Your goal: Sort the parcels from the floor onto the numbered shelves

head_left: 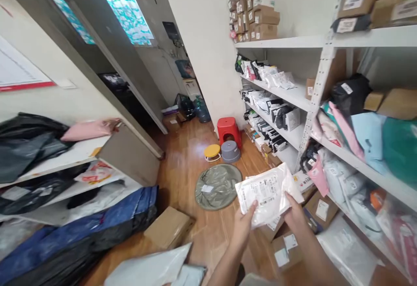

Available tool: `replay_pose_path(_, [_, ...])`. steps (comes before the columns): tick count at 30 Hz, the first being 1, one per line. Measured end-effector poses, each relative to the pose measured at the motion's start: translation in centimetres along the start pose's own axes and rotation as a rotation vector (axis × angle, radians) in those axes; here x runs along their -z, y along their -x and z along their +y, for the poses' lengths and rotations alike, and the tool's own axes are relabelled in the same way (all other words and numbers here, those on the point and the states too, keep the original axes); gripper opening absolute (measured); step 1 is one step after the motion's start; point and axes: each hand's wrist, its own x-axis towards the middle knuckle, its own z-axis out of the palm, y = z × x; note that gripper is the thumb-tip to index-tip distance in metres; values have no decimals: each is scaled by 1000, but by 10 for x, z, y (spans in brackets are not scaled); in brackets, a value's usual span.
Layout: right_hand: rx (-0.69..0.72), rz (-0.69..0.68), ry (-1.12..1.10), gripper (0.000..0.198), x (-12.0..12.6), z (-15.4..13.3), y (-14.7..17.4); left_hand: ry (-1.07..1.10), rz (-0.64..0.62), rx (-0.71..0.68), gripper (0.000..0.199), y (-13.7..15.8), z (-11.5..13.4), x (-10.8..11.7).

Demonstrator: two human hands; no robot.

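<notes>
A white plastic mailing bag (265, 192) with a printed shipping label is held up in front of me, label facing me. My left hand (244, 223) grips its lower left edge, thumb on top. My right hand (294, 207) pinches the right edge, thumb also on the front. The fingers behind the bag are hidden. Beyond the bag, on the floor, lies a round flat olive-green package (215, 197) with a small white label. Cardboard boxes (288, 249) sit on the floor below my right forearm.
White metal shelves (302, 97) with many parcels line the right. A red stool (228, 127), a grey stool (230, 150) and a yellow-topped stool (212, 152) stand ahead. On the left are a low shelf (127, 164), a long blue package (107, 214) and a cardboard box (167, 227).
</notes>
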Motion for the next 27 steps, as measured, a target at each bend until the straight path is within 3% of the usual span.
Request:
replay_pose_path(5, [-23,124,154,55,-51,86,-46,-475,80,-197,72,-70,80,122])
replay_pose_path(7, [10,203,333,65,-63,117,-59,-557,67,-240,75,-91,95,150])
replay_pose_path(10, [43,193,406,71,-84,161,-80,-668,-63,-305,76,-120,96,166])
replay_pose_path(14, [-235,-12,188,57,-121,185,-116,-709,-383,-418,70,-164,74,154])
replay_pose_path(18, [-370,-204,121,53,-156,172,-161,-605,-373,-369,72,-232,62,129])
replay_pose_path(21, [-212,-187,-26,44,-177,153,-203,-629,-382,-484,72,-290,72,101])
replay_pose_path(24, [68,42,-169,43,-191,117,-252,-671,-399,-672,67,-338,87,68])
replay_pose_path(27, [322,267,-176,58,-198,55,-302,-640,-472,-731,64,-375,97,43])
